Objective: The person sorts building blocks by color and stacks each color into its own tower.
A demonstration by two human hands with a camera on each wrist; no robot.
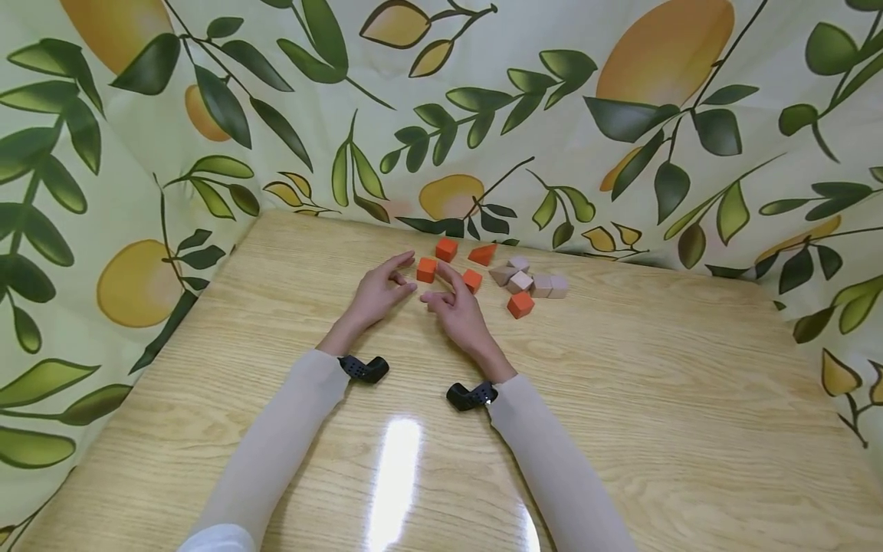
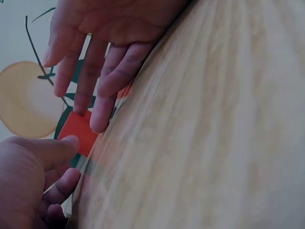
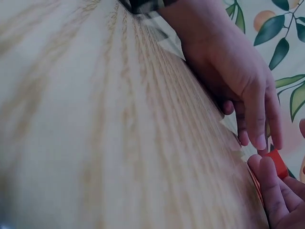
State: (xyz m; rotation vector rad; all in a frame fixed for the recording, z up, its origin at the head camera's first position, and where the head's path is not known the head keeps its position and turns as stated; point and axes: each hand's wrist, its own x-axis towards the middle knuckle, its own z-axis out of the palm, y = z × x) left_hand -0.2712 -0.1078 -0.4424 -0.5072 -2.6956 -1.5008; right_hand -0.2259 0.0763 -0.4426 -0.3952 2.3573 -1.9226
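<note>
An orange cube (image 1: 426, 269) sits on the table between my two hands. From the left, my left hand (image 1: 377, 294) reaches toward it with thumb and fingers spread, apart from the cube in the head view. My right hand (image 1: 461, 310) is on the other side, its extended index fingertip at the cube's right face. In the left wrist view, a right fingertip appears to touch the cube (image 2: 78, 131); the left thumb (image 2: 64, 150) overlaps its near side, and contact there is unclear. Another orange block (image 1: 472, 280) is partly hidden behind the right hand.
Behind the middle cube stands an orange cube (image 1: 446, 249), with an orange triangular block (image 1: 483, 254) to its right. Several pale blocks (image 1: 541, 286) cluster further right, an orange cube (image 1: 520, 305) in front of them. A patterned cloth (image 1: 441, 115) hangs along the table's back edge.
</note>
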